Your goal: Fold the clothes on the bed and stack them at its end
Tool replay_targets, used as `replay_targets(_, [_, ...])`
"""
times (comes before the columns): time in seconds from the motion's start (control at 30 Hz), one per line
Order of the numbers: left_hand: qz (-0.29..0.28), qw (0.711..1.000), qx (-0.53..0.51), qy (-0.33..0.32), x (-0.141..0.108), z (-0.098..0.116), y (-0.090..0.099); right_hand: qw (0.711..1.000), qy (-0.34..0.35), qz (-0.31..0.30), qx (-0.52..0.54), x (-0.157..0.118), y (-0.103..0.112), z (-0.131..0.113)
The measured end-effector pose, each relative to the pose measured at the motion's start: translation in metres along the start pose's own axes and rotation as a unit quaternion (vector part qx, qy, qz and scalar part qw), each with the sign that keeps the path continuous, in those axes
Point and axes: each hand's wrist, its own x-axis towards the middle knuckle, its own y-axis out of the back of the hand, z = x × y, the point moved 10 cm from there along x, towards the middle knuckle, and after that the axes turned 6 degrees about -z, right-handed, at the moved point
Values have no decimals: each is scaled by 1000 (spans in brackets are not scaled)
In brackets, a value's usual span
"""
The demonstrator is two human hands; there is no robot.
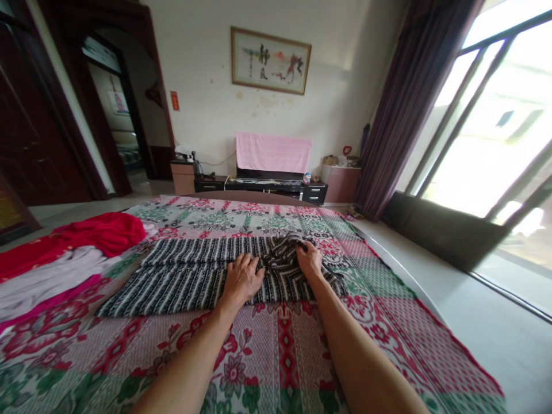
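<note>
A black-and-white striped knit garment (pixel 185 276) lies stretched out sideways on the patterned cloth, its left part flat and its right end bunched and creased. My left hand (pixel 245 277) rests on the middle of the garment, palm down, fingers stretched out and slightly apart. At the bunched right end, my right hand (pixel 309 260) is closed on a raised fold of the knit. The garment's exact kind cannot be made out as it lies.
A red, green and white flowered cloth (pixel 259 368) covers the table. To the left lie a red garment (pixel 103 233) and a pale garment (pixel 64 273) in a heap. Beyond the table stands a low black cabinet (pixel 211 185) with a pink towel (pixel 273 152) above. Windows line the right.
</note>
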Motion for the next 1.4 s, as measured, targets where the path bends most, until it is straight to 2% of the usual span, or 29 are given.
replay_targets(0.07, [-4,1000,-5,1,0,0,1,990,-43,38,126,4,10,18])
replay_targets(0.2, [-12,1000,3,0,0,1,0,931,-103,39,349,6,8,39])
replay_targets(0.27, [-14,1000,9,0,0,0,-1,904,-120,40,408,5,7,42])
replay_targets(0.33, [-13,1000,12,0,0,-1,-2,895,-134,50,422,4,8,45])
replay_targets(0.4, [-11,1000,13,2,0,-1,-2,906,-140,55,395,3,11,46])
replay_targets(0.5, [-11,1000,11,0,0,-1,-1,947,-115,87,288,2,29,41])
replay_targets(0.6, [-14,1000,7,-2,0,-1,0,976,-32,152,153,-2,57,17])
replay_targets(0.63, [-16,1000,7,-1,0,-1,0,981,5,153,122,-3,61,4])
replay_targets(0.7, [-18,1000,5,-1,0,-1,-1,989,85,88,80,-4,53,-24])
replay_targets(0.8, [-15,1000,1,-2,-1,-1,-1,985,162,-64,-2,-10,20,-55])
replay_targets(0.87, [-14,1000,-1,-4,-1,0,0,978,155,-109,-86,-16,4,-58])
replay_targets(1.0, [-14,1000,-1,-4,-1,0,1,970,107,-123,-182,-22,-10,-48])
replay_targets(1.2, [-22,1000,0,-5,-1,1,2,980,65,-136,-128,-21,-19,-39])
replay_targets(1.4, [-18,1000,-5,-4,-1,1,2,986,80,-92,-109,-17,-3,-56])
